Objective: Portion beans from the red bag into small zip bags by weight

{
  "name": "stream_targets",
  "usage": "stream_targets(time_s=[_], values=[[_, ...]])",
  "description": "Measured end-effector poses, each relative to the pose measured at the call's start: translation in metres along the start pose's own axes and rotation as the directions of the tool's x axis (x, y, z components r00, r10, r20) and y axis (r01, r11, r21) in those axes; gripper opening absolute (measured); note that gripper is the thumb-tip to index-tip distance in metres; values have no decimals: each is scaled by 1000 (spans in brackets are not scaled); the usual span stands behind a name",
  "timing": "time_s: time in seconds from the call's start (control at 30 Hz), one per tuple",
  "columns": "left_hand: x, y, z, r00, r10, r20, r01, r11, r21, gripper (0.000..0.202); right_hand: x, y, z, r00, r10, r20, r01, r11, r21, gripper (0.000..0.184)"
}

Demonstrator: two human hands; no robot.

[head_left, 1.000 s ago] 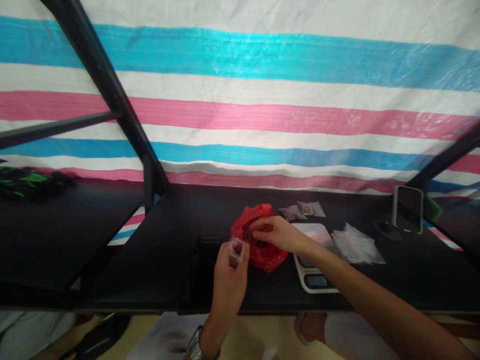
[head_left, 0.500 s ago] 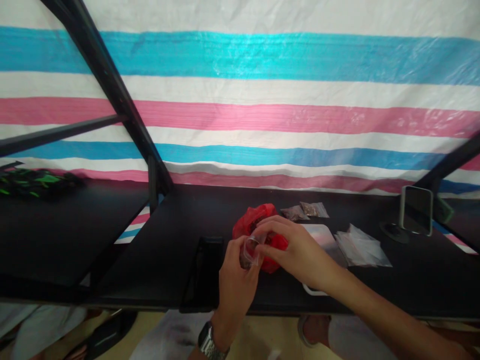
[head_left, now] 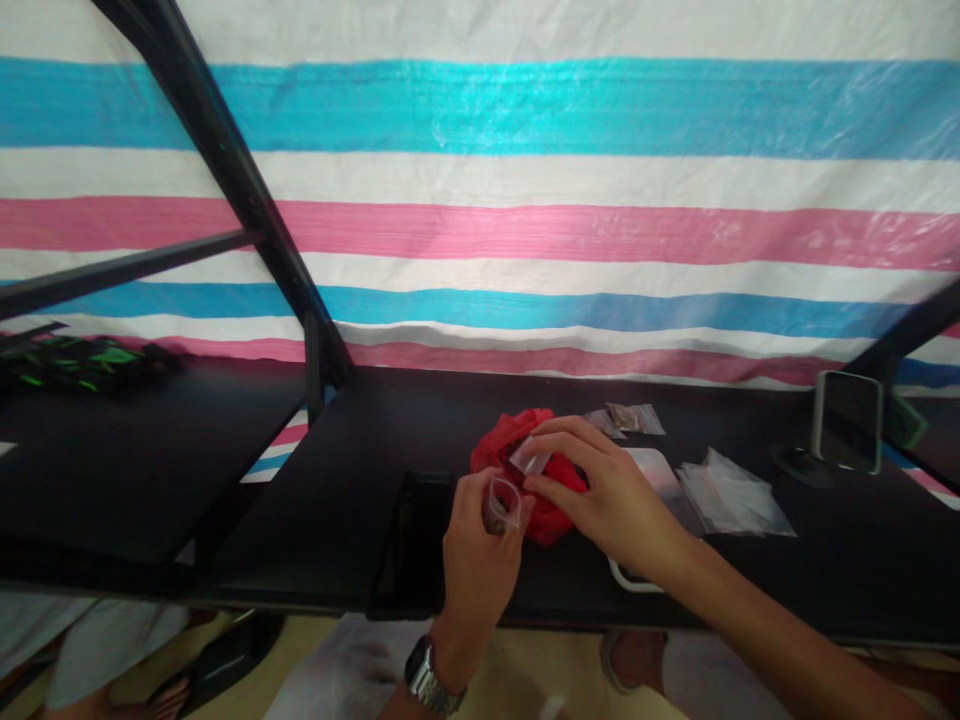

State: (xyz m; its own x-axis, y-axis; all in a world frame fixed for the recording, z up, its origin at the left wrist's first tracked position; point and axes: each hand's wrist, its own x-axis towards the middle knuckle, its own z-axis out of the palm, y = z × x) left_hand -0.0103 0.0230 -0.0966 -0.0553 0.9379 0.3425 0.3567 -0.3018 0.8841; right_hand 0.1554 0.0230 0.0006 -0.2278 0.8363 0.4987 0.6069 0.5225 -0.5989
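Observation:
My left hand (head_left: 476, 555) is shut on a small clear plastic bag (head_left: 502, 505) with something dark in its bottom. My right hand (head_left: 600, 490) is above it, its fingertips pinching a clear plastic flap (head_left: 529, 457). I cannot tell whether that flap belongs to the same bag. Both hands are just in front of a crumpled red plastic bag (head_left: 517, 440), and my right fingers lie over it. Part of a digital kitchen scale (head_left: 656, 480) shows beyond my right hand, which hides most of it.
Small zip bags of brown material (head_left: 634, 418) and a pile of clear plastic bags (head_left: 731, 505) lie on the black table (head_left: 300, 520). A phone on a stand (head_left: 849, 422) stands at the right. A dark flat object (head_left: 412, 540) lies left of my hands.
My right hand has come out of the red bag and now pinches clear plastic. Both hands have drawn together, and the left has risen slightly. The view has shifted slightly.

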Motion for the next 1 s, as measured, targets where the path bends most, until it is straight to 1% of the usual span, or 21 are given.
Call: stream_targets(time_s=[0.07,0.17,0.23,0.27,0.3,0.33,0.37,0.4,0.43,0.47,0.53,0.57,0.6,0.67,0.7,0.73,0.77,0.83,0.9,0.93,1.0], values=[[0,0,-1,997,55,-59,-54,998,10,24,3,14,3,996,87,25,-86,995,-46,23],[1,0,-3,973,164,-162,-170,985,-20,30,6,32,13,964,218,149,-201,972,-122,15],[1,0,-6,952,221,-212,-237,970,-55,37,6,33,17,959,227,172,-209,971,-116,15],[2,1,-7,948,233,-217,-256,963,-84,42,5,30,16,967,203,155,-193,978,-76,15],[2,2,-8,953,235,-192,-262,956,-129,46,4,25,14,977,167,132,-167,986,-14,15],[1,4,-9,964,229,-138,-252,949,-191,52,2,18,10,985,129,112,-136,989,61,15],[1,6,-9,975,216,-52,-222,939,-264,57,0,10,6,989,100,107,-114,984,136,16],[0,9,-10,978,201,56,-171,926,-336,63,-2,3,1,988,89,126,-113,973,201,19],[-1,12,-10,970,182,164,-105,912,-396,67,-5,-3,-4,981,95,169,-136,958,251,21],[-3,15,-9,952,161,260,-32,898,-438,70,-7,-8,-8,967,117,227,-182,939,292,23],[-7,21,-7,908,120,401,99,870,-484,71,-13,-11,-15,921,185,344,-315,873,373,16],[-9,23,-5,882,113,457,149,853,-499,71,-17,-10,-19,900,218,378,-373,834,406,13],[-10,25,-2,857,116,502,189,836,-516,72,-21,-7,-23,890,249,381,-409,806,427,17],[-13,26,3,823,129,553,244,799,-550,76,-31,3,-35,898,325,298,-428,802,417,26],[-14,26,6,826,129,549,254,783,-567,77,-36,10,-43,903,366,227,-428,815,391,30],[-14,25,9,843,123,523,249,773,-583,75,-42,18,-52,901,408,144,-432,826,363,34],[-14,23,11,868,111,484,232,771,-593,72,-47,27,-60,888,454,72,-449,822,349,39],[-14,20,15,910,83,406,192,784,-590,62,-58,48,-75,829,557,-53,-509,790,343,47],[-13,18,16,931,67,360,164,802,-574,55,-67,69,-84,769,629,-114,-575,759,307,54],[-13,18,17,937,65,344,151,812,-564,52,-71,79,-86,753,645,-128,-601,754,264,56],[-13,19,17,944,95,316,99,832,-545,45,-77,95,-85,750,641,-163,-629,768,124,57]])
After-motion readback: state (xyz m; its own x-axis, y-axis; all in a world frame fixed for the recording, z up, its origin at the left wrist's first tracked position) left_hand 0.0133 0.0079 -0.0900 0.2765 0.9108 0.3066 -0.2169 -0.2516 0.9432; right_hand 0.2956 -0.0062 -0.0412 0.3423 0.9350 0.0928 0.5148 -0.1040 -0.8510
